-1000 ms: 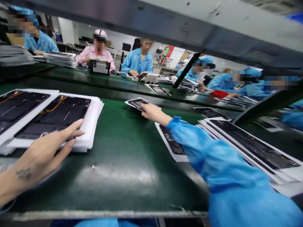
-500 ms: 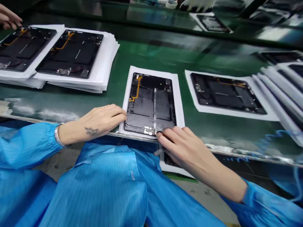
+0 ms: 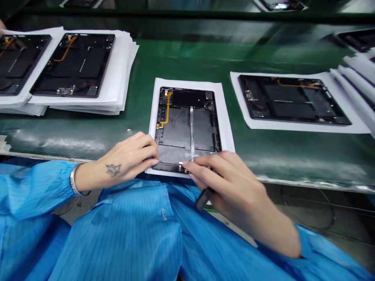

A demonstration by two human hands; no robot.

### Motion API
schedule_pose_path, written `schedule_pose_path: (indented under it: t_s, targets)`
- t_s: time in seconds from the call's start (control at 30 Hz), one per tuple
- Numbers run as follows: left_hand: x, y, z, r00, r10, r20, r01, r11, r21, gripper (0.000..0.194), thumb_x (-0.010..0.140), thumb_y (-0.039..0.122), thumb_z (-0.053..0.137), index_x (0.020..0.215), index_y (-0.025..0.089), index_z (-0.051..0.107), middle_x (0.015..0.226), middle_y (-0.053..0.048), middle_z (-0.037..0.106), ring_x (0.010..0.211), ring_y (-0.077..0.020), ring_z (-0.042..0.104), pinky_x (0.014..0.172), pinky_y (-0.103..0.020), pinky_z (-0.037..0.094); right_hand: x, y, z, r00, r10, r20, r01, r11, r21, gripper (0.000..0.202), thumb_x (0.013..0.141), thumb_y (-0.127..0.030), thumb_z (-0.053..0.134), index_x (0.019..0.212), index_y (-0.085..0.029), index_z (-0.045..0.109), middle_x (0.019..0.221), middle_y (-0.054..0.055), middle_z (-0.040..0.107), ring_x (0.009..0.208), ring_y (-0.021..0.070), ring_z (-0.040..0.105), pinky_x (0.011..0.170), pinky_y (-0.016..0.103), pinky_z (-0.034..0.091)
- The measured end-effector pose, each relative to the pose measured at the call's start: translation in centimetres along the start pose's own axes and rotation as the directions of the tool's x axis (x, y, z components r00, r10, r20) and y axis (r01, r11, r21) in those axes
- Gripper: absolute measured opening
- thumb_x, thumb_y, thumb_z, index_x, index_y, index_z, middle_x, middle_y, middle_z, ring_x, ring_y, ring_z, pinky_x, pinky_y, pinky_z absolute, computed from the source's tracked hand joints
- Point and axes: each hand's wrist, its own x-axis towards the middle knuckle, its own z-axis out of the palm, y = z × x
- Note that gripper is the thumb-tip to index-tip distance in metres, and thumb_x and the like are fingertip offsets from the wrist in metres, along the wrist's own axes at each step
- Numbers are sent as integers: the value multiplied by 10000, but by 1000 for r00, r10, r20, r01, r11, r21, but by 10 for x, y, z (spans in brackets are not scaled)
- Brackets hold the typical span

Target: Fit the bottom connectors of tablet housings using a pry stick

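An opened tablet housing (image 3: 177, 134), black inside with an orange flex cable (image 3: 168, 111) and a pale ribbon strip (image 3: 191, 130), lies on white paper (image 3: 226, 117) at the bench's front edge. My left hand (image 3: 130, 156) is closed with curled fingers at the housing's lower left edge. Bent over the lower right part, my right hand (image 3: 237, 183) presses its fingertips at a small circuit board (image 3: 181, 166), which they partly cover. A dark stick-like tool (image 3: 204, 198) pokes out below the right palm; its tip is hidden.
On the left, tablet housings (image 3: 76, 66) lie on paper stacks (image 3: 124, 74). Another housing (image 3: 293, 99) sits on paper at right, beside more layered sheets (image 3: 359, 88). A raised ledge (image 3: 187, 17) runs along the back. Part of another person's hand (image 3: 1, 27) shows at far left.
My right hand has shifted left over the circuit board, and more of the dark tool shows below it. My left thumb has come down the housing's edge. The view has tilted slightly.
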Motion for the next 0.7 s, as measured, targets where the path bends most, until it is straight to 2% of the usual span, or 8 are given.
schedule_pose_path:
  t_s: [0.1,0.27,0.43,0.57,0.7]
  targets:
    - [4,4,0,993,-120,-23,116,987,-112,158,1026,273,495,947,185,601,961,-31,643,913,-168,557,864,-335,422,16,-19,24,986,111,-125,-99,990,97,146,984,-162,531,1079,-170,642,943,85,702,796,207,540,691,355,429]
    - [4,12,-1,970,-240,-37,234,964,-128,125,989,230,551,880,191,597,892,-5,639,870,-163,548,854,-341,429,27,-27,56,964,183,-193,-152,975,162,152,946,-82,548,877,-173,649,811,61,676,760,201,503,681,357,428]
    - [-3,18,5,940,-219,-261,174,967,-186,90,981,168,591,1056,176,641,971,-21,685,869,-114,631,780,-245,496,23,-19,58,958,238,-162,-168,919,355,186,914,-38,547,902,-206,625,849,33,681,789,189,526,695,352,429]
    - [-5,18,10,932,-212,-295,140,959,-248,84,954,147,636,1027,166,673,917,-10,716,829,-92,663,759,-196,512,24,-17,55,956,251,-150,-175,902,394,182,917,-41,544,890,-202,625,823,26,667,765,182,519,689,350,405]
    - [-1,17,10,941,-178,-287,106,963,-248,62,952,160,639,993,164,685,900,-17,718,821,-99,668,755,-198,515,24,-17,55,961,240,-137,-173,909,378,201,907,-30,530,882,-208,619,828,18,664,762,177,507,690,345,394]
